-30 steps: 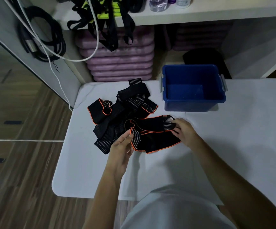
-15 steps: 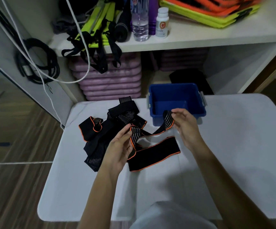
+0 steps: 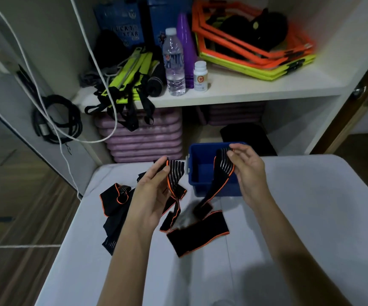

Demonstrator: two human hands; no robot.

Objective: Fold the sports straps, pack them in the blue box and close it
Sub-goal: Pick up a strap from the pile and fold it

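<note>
A black sports strap with orange trim hangs between my hands above the white table. My left hand pinches its striped left end, and my right hand pinches the striped right end in front of the blue box. The strap's wide middle still lies on the table. The box stands open at the table's back edge, and what shows of its inside is bare. More black straps lie in a pile to the left, partly hidden by my left arm. No lid is in view.
Behind the table a shelf carries a water bottle, a small white bottle, yellow-and-black straps and orange frames. Purple mats are stacked under it. Cables hang on the left wall. Wooden floor lies left of the table.
Both hands have lifted the strap's two ends off the table and spread them apart. The view has tilted up, showing more of the shelf.
</note>
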